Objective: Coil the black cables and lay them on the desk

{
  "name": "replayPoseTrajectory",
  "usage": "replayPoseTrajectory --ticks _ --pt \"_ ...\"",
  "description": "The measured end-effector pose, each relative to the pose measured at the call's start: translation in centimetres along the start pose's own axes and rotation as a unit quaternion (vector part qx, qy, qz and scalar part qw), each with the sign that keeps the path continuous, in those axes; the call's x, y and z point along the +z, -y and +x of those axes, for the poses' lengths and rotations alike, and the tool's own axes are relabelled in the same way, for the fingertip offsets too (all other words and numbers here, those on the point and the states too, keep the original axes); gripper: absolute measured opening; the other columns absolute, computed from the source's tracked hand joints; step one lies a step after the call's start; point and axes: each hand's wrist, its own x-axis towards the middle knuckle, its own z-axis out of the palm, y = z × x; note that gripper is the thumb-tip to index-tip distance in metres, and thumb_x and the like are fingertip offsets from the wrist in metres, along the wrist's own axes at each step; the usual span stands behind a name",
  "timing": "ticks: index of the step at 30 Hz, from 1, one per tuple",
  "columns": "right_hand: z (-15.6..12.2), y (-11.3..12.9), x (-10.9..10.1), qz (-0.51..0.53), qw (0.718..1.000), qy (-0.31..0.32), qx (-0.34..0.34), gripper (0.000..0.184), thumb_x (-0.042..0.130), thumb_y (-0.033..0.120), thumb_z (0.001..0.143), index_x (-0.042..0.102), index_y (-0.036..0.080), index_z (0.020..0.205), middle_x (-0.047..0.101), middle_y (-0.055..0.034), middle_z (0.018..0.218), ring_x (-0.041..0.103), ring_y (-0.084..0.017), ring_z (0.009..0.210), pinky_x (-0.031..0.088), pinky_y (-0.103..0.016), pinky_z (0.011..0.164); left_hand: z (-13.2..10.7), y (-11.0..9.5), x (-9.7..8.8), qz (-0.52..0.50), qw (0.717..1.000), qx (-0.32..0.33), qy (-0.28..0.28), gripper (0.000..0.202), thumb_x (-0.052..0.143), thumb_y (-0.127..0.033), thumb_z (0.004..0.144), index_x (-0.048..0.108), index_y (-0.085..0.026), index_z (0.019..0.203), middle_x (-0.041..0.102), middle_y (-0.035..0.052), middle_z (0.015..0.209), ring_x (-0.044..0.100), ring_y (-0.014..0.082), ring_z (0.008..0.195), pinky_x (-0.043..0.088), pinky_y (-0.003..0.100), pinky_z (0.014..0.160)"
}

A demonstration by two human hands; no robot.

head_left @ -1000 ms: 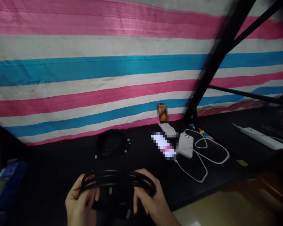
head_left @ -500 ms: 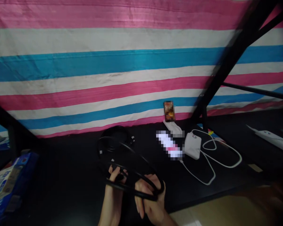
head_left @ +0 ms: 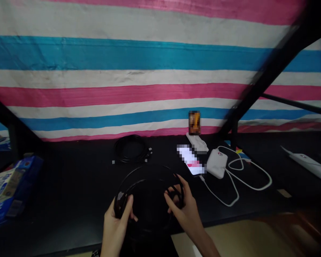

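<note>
A black cable is looped into a wide coil between my hands, near the front of the black table. My left hand is closed round the coil's left side, thumb on the inner face; a pale connector shows by its fingers. On the right side of the loop, my right hand grips the strands between thumb and fingers. The lower part of the coil is dark and hard to make out. Just beyond lies a second coiled black cable with silver plugs, touched by neither hand.
To the right lie a lit phone, a white power bank and white cable loops. Behind the phone is a white stand. Blue packages sit at left. Black slanted bars flank a striped sheet.
My hands have moved apart, and the black cable between them has gone from loose, crossing loops to a rounder coil. The view has tilted slightly downward.
</note>
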Motion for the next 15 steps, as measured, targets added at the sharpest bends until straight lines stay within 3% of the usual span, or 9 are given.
replayPoseTrajectory --ticks 2,4,6,10,13,15 --pt "0.2 -0.3 0.1 -0.054 0.998 0.023 -0.005 0.053 0.065 0.043 0.075 0.045 0.022 0.119 0.058 0.0033 0.071 0.052 -0.008 0.041 0.047 -0.02 0.038 0.3 0.3 -0.6 0.022 1.0 0.0 0.019 0.038 0.065 -0.053 0.066 0.051 -0.019 0.058 0.053 -0.002 0.045 0.053 0.0142 0.049 0.045 0.027 0.057" --pt "0.7 -0.3 0.2 -0.104 0.992 0.072 -0.009 0.03 0.057 0.042 0.081 0.052 0.02 0.102 0.057 0.0041 0.061 0.051 -0.008 0.038 0.044 -0.018 0.037 1.1 0.5 -1.3 0.038 0.999 0.01 0.03 0.036 0.067 -0.051 0.065 0.051 -0.019 0.064 0.053 -0.0026 0.046 0.054 0.0153 0.05 0.045 0.027 0.058" --pt "1.2 0.0 0.6 -0.15 0.98 0.128 -0.013 0.021 0.051 0.04 0.086 0.054 0.02 0.086 0.055 0.0045 0.053 0.051 -0.008 0.038 0.04 -0.017 0.037 2.3 0.4 -2.2 0.049 0.998 0.04 0.029 0.034 0.067 -0.048 0.066 0.047 -0.02 0.066 0.054 -0.0033 0.051 0.057 0.0151 0.054 0.045 0.026 0.059" --pt "2.6 1.1 2.5 -0.196 0.962 0.185 -0.036 0.021 0.047 0.038 0.088 0.055 0.02 0.081 0.051 0.0044 0.048 0.048 -0.009 0.036 0.034 -0.018 0.037 5.0 -0.5 -3.3 0.057 0.993 0.092 0.037 0.03 0.068 -0.041 0.067 0.047 -0.021 0.075 0.051 -0.007 0.054 0.054 0.0109 0.048 0.042 0.022 0.051" --pt "3.4 1.4 4.5 -0.176 0.969 0.17 -0.045 0.029 0.052 0.041 0.084 0.052 0.019 0.066 0.054 0.0019 0.053 0.044 -0.008 0.034 0.029 -0.019 0.033 6.6 -1.6 -3.4 0.01 0.995 0.044 0.091 0.033 0.067 -0.039 0.069 0.055 -0.02 0.093 0.048 -0.0089 0.046 0.045 0.0075 0.036 0.033 0.019 0.042" --pt "3.9 1.1 5.7 -0.14 0.977 0.159 -0.021 0.039 0.056 0.044 0.081 0.04 0.02 0.053 0.043 0.0048 0.044 0.039 -0.007 0.032 0.026 -0.019 0.032 7.6 -2.4 -3.2 -0.068 0.994 0.003 0.086 0.035 0.069 -0.036 0.067 0.06 -0.016 0.095 0.045 -0.0093 0.042 0.037 0.0039 0.032 0.024 0.017 0.038"
